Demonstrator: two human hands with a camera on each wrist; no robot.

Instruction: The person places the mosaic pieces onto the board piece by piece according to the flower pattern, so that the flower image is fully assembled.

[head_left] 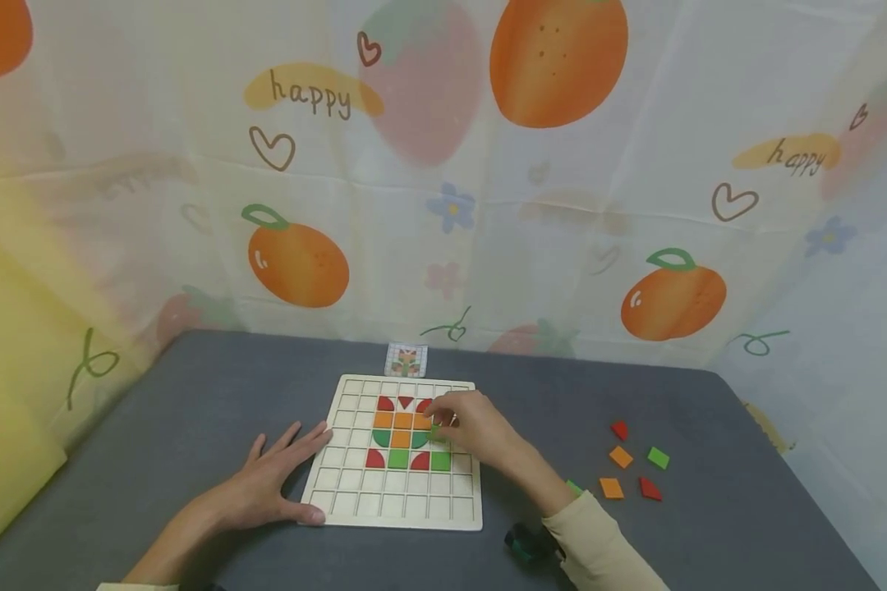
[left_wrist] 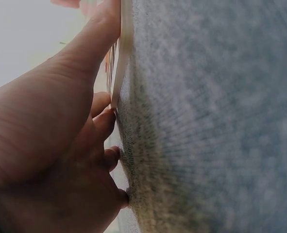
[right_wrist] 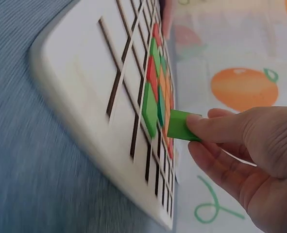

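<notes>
A white gridded board (head_left: 362, 502) lies on the dark grey table with red, orange and green tiles set in its middle squares. Between thumb and fingers, my right hand (head_left: 480, 427) pinches a light green square tile (right_wrist: 178, 124) over the pattern's right side. One light green tile (right_wrist: 149, 109) sits in a square close to it. My left hand (head_left: 266, 486) lies spread at the board's left edge, its thumb and fingertips touching the rim. In the left wrist view, the thumb rests along the board's edge (left_wrist: 126, 48) and the other fingertips reach its side.
Right of the board lie several loose tiles, among them a red piece (head_left: 650, 488), an orange square (head_left: 611, 488) and a green square (head_left: 658, 458). Another green tile (head_left: 574, 487) is partly hidden by my right wrist. Behind the board is a small pattern card (head_left: 406, 361), before a fruit-print curtain (head_left: 562, 263).
</notes>
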